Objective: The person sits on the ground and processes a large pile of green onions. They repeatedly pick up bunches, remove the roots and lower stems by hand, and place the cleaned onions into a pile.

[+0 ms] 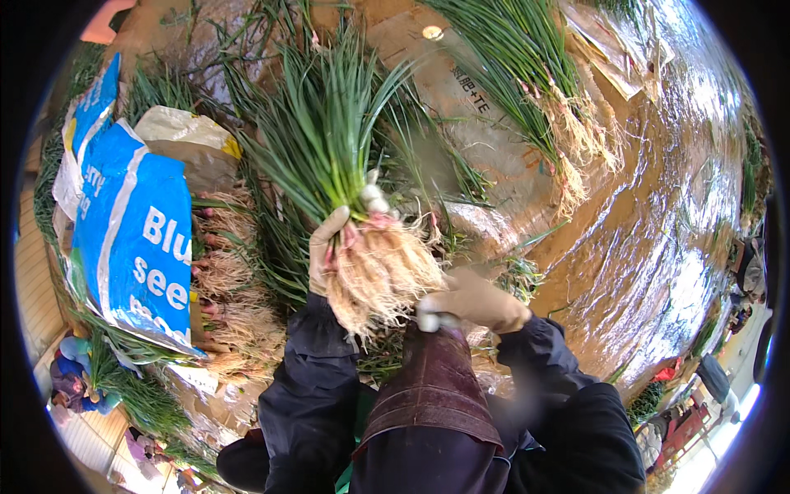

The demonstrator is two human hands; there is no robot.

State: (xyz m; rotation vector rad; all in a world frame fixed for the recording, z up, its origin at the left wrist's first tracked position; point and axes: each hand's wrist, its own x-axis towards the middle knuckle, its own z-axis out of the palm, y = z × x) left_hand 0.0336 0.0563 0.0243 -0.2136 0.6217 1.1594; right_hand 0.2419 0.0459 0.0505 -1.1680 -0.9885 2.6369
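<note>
My gloved left hand [322,250] is closed around a bunch of leafy green allium plants [386,262], likely green garlic or scallions. Its whitish fingertips show on the stems' far side. Long green leaves fan away from me; pinkish stem bases and pale, tangled roots hang towards my lap. My gloved right hand [481,302] is beside the root tips, above my knee in a dark brown boot or legging [432,383]. Its fingers look curled but are blurred, and whether they pinch any roots is unclear.
To the left, a blue printed sack [145,228] partly covers stacked bunches with roots outward [237,272]. More bunches [543,105] lie on flattened sacking [457,123] ahead. Wet, muddy sheeting [636,247] spreads right. Other people work at lower left [77,376].
</note>
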